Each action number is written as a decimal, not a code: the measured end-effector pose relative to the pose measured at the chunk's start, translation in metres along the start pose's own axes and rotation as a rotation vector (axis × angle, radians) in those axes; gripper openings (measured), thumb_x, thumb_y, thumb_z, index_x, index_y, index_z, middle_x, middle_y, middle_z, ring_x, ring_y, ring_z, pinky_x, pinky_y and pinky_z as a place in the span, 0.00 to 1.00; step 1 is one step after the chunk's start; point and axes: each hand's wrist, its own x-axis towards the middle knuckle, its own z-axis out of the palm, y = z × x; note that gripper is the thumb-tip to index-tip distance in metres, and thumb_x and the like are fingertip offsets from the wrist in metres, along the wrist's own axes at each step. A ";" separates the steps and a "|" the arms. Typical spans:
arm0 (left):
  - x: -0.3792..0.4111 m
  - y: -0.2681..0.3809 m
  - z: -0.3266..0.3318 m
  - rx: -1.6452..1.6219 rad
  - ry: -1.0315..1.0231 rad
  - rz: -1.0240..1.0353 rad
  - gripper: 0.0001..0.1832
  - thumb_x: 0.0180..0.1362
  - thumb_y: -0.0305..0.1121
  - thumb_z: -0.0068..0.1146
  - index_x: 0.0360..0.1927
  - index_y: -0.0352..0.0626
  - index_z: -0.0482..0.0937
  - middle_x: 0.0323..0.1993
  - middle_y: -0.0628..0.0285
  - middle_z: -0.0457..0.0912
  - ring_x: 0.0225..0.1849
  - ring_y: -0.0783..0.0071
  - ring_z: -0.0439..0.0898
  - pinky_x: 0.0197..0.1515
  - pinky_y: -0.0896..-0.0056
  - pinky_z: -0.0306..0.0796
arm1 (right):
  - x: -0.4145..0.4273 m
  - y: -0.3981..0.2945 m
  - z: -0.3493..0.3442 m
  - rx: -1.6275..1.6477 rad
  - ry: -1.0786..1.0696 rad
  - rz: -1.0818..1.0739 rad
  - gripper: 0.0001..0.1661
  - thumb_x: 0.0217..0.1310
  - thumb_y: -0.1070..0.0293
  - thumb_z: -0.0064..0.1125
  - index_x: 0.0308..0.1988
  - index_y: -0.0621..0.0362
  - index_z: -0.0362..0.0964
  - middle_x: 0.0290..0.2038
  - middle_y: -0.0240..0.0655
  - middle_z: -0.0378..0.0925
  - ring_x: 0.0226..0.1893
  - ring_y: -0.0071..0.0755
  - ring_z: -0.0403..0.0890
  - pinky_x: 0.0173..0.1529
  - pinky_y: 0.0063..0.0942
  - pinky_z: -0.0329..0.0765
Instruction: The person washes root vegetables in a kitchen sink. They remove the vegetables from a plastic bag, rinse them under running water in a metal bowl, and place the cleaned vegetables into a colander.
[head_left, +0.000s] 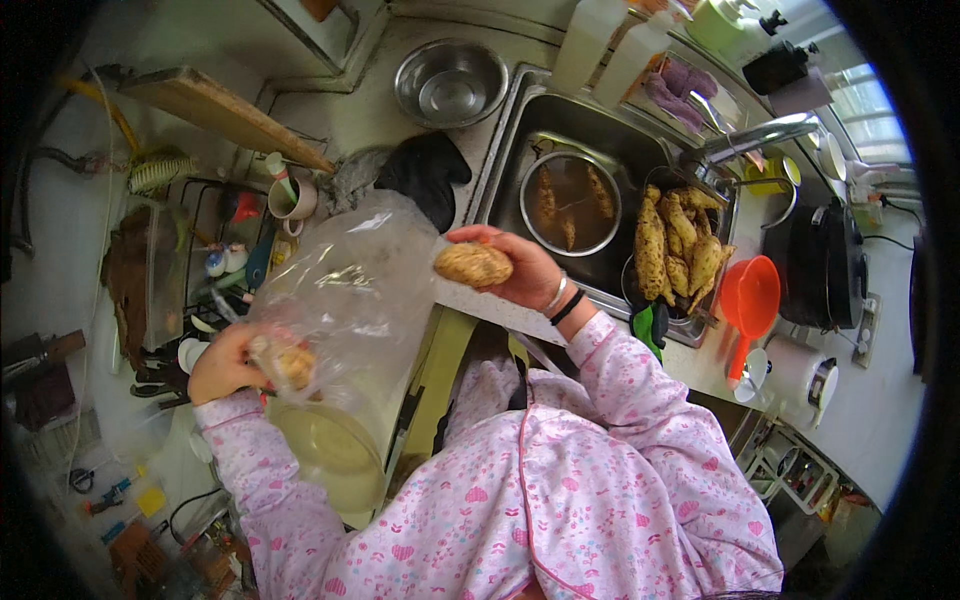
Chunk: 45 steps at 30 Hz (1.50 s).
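Observation:
My right hand (529, 274) holds a short, tan sweet potato (474, 265) in front of the sink. On the left, my left hand (225, 364) grips the edge of a clear plastic bag (352, 277), spread across the counter. Through the film near those fingers shows another tan tuber (295, 365); whether the fingers also hold it is hard to tell. In the steel sink (637, 127), a round basin (523, 214) of brown water contains several thin tubers (546, 196). Beside it lies a heap of larger soil-marked sweet potatoes (679, 244).
A steel bowl (451, 82) stands behind the bag near a black cloth (427, 172). The faucet (757, 142) reaches over the sink. A red ladle (750, 300) lies at the right, by a black pot (814, 262). A mug (296, 199) and a pale tub (330, 454) flank the bag.

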 end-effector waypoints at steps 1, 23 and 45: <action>-0.007 0.003 -0.005 0.007 0.004 0.059 0.31 0.35 0.16 0.65 0.50 0.34 0.76 0.48 0.59 0.82 0.51 0.72 0.78 0.57 0.68 0.70 | -0.008 -0.005 -0.012 -0.057 0.078 -0.050 0.26 0.68 0.56 0.46 0.59 0.58 0.66 0.53 0.36 0.76 0.49 0.26 0.79 0.48 0.28 0.79; 0.056 0.149 0.163 0.019 0.638 0.197 0.24 0.49 0.37 0.61 0.48 0.33 0.75 0.41 0.61 0.80 0.41 0.73 0.79 0.49 0.70 0.73 | -0.066 -0.019 -0.232 -0.956 1.065 -0.189 0.27 0.57 0.67 0.56 0.57 0.66 0.68 0.49 0.41 0.79 0.48 0.37 0.79 0.53 0.28 0.74; 0.568 -0.100 0.271 -0.682 0.346 -0.247 0.51 0.57 0.70 0.46 0.71 0.39 0.53 0.69 0.53 0.60 0.68 0.59 0.61 0.67 0.61 0.56 | -0.001 -0.071 -0.319 -0.931 1.485 -0.120 0.51 0.55 0.41 0.60 0.68 0.58 0.52 0.66 0.54 0.58 0.67 0.54 0.60 0.67 0.40 0.60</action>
